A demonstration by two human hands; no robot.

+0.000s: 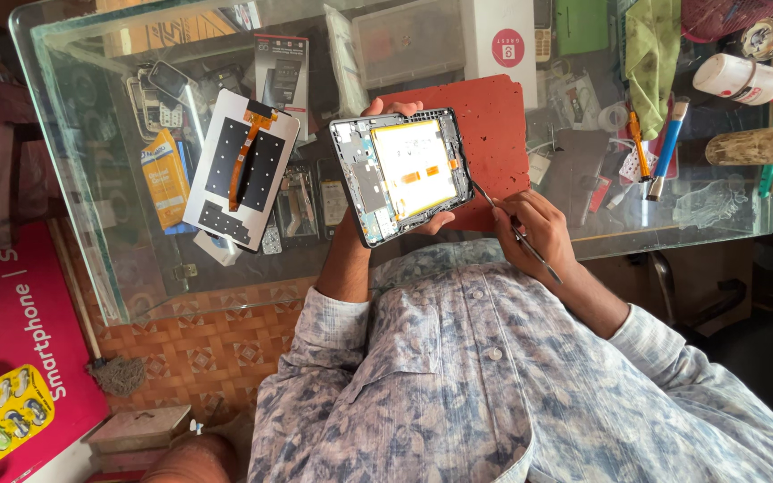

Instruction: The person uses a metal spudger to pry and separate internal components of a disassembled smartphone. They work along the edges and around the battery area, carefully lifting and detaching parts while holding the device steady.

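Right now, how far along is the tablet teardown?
Done: the back panel is off, lying on the glass table. In hand: left hand holds the opened tablet; right hand works a thin tool at its edge. Left: battery and boards remain inside.

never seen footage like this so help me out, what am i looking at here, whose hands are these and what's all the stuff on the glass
The single picture comes from a camera worn on a person's head, looking down at their own two bare hands; no machine is involved. The left hand holds an opened tablet with its insides showing, lifted above a glass table. The right hand grips thin tweezers whose tip meets the tablet's edge. On the table lie a red mat, a detached back panel with an orange ribbon cable, a white bottle and pens; phone parts show through the glass.
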